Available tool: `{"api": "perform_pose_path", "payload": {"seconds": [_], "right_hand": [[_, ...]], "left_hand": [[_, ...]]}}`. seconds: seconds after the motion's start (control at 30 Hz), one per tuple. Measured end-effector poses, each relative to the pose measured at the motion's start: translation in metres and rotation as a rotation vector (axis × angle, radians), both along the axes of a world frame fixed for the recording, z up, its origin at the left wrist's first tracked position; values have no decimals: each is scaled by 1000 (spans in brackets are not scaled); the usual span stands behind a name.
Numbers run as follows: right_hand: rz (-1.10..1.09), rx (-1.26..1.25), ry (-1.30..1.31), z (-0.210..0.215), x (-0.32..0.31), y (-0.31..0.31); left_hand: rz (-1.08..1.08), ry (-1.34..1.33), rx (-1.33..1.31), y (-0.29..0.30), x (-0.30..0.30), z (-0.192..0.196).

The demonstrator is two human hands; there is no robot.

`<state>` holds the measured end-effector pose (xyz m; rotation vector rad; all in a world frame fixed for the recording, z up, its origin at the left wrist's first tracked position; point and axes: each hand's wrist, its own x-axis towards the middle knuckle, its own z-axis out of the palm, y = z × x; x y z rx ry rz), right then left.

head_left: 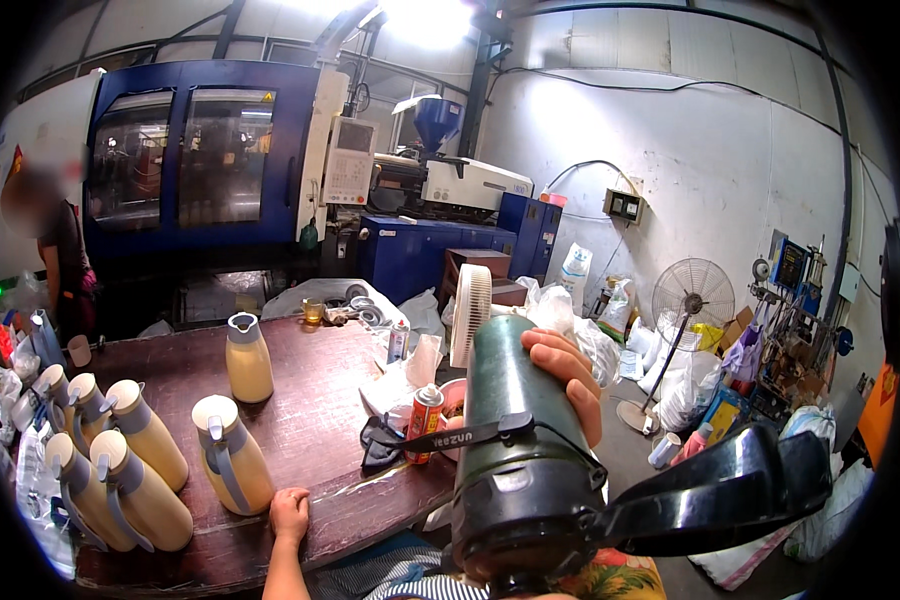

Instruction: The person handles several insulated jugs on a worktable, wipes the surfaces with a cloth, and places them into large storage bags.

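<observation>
A large dark green water bottle [510,400] with a black collar and strap fills the near right, tilted with its mouth end toward me. My right hand [570,375] is wrapped around its green body; the thumb is hidden. Its black flip lid [715,490] hangs open to the right. My left hand [290,513] rests curled on the dark red table [320,440], with nothing visible in it. Just beside that hand stands a cream thermos jug [238,465] with a grey handle and lid. Farther back is a lidless cream jug [249,370].
Several more lidded jugs [150,495] crowd the table's left side. A spray can [425,420], a black cloth item [378,440] and a small white fan [472,315] stand near the bottle. Behind are a blue moulding machine [200,160], a person [60,250], sacks [680,395] and a floor fan [692,300].
</observation>
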<state>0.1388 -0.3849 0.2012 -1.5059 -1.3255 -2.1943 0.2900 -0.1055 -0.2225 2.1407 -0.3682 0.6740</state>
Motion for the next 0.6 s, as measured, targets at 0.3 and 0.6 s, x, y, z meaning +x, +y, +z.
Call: {"api": "perform_pose_path", "payload": {"seconds": [0.3, 0.6], "right_hand": [[-11, 10, 17, 2, -5, 3], [20, 72, 108, -21, 1, -1]], "left_hand": [[-11, 6, -9, -3, -1, 1], [-11, 52, -30, 8, -5, -2]]}}
